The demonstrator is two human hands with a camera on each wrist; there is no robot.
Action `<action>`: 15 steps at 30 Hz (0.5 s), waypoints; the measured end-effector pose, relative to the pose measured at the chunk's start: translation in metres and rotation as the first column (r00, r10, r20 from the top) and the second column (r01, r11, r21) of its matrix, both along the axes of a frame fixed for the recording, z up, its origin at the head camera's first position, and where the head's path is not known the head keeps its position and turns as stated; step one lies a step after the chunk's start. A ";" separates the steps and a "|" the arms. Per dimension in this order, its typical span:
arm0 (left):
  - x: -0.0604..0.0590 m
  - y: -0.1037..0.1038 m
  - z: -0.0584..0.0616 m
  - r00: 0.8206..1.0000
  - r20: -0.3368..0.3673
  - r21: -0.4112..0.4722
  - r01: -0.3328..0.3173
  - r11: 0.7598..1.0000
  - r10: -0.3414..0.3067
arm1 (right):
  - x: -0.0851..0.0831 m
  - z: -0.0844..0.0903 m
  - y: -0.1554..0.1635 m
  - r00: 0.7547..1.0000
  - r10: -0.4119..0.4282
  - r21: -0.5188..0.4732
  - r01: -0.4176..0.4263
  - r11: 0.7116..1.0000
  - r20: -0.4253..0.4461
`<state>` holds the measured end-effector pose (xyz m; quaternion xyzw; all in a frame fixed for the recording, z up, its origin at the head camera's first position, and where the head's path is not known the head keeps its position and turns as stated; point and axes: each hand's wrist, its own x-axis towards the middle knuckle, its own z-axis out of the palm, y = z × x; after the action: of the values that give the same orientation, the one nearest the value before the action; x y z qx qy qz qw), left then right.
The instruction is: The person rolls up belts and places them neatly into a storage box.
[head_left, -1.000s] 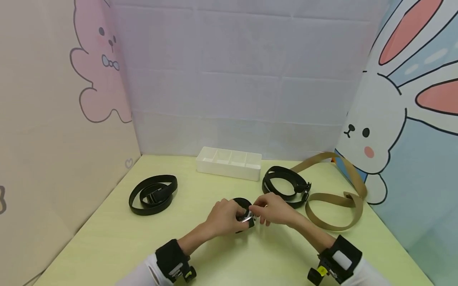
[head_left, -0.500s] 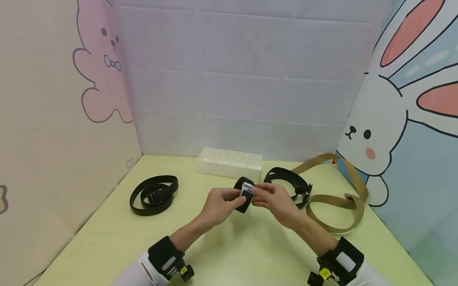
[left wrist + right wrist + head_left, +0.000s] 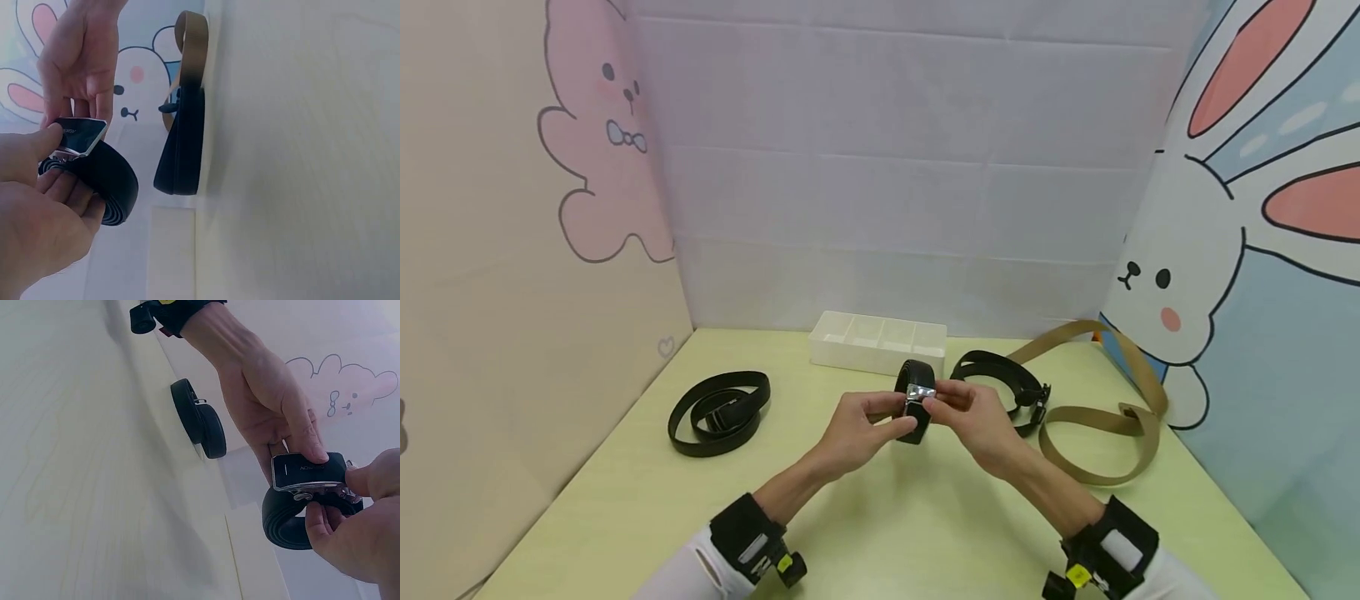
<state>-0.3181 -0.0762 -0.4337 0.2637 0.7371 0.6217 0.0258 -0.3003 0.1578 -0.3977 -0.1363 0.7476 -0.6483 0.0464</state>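
Note:
Both hands hold a tightly coiled black belt (image 3: 916,375) above the middle of the table. Its shiny buckle plate (image 3: 307,472), dark with a silver edge, faces the person. My left hand (image 3: 852,433) grips the coil from the left, thumb on the buckle's face and fingers behind. From the right, my right hand (image 3: 981,423) pinches the buckle's other edge between thumb and fingers. In the left wrist view the rolled layers of the belt (image 3: 115,184) show below the plate, with left-hand fingers inside the coil.
A loosely coiled black belt (image 3: 760,408) lies to the left on the table (image 3: 625,517). Another black belt (image 3: 1028,392) and a tan webbing belt (image 3: 1138,375) lie on the right. Behind the hands stands a white compartment box (image 3: 850,357) near the back wall.
The hands have lifted the coiled belt up and away from the person, turning its buckle toward the head camera. Over the last half second the belt has become more upright.

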 end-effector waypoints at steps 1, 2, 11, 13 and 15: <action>0.000 0.000 0.001 1.000 0.003 -0.005 0.005 1.000 -0.005 | 0.000 0.000 0.000 1.000 -0.011 0.011 0.011 1.000 -0.009; -0.001 0.000 0.002 1.000 0.002 -0.015 0.008 1.000 -0.008 | 0.000 0.001 -0.001 1.000 -0.020 0.023 0.021 1.000 -0.016; -0.016 0.003 0.027 1.000 0.012 -0.188 0.025 0.982 -0.023 | -0.010 0.008 0.007 0.998 -0.063 0.073 0.065 0.995 -0.030; -0.022 0.004 0.032 1.000 0.001 -0.225 0.016 0.974 -0.016 | -0.013 0.009 0.011 0.998 -0.059 0.079 0.061 0.995 -0.026; -0.029 0.006 0.034 0.999 -0.022 -0.254 0.021 0.967 -0.027 | -0.017 0.010 0.014 0.998 -0.061 0.080 0.062 0.995 -0.018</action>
<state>-0.3467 -0.0704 -0.3997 0.2750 0.8076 0.5185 0.0575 -0.3169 0.1717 -0.3881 -0.1163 0.7772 -0.6179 0.0263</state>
